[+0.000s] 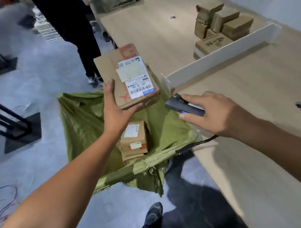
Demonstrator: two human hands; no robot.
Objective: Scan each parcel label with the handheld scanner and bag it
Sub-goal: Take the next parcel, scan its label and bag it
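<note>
My left hand (pixel 116 108) holds a brown cardboard parcel (pixel 109 69) from below and the side, above the open green woven bag (pixel 83 125). The parcel's white label (pixel 138 77) with its barcode faces up. To its right my right hand (pixel 211 114) grips a dark handheld scanner (pixel 179 104) with a blue button, its front end turned toward the parcel. A black strap or cord (pixel 196 143) hangs under that hand. Inside the bag lie two smaller labelled boxes (pixel 133 138), one stacked on the other.
A light wooden table (pixel 259 120) runs along the right, with a white divider board (pixel 220 59) across it and several small brown boxes (pixel 220 27) behind it. Another person in black (pixel 78 28) stands beyond the bag. Black stand legs (pixel 14 125) and loose wires (pixel 0 202) are on the left floor.
</note>
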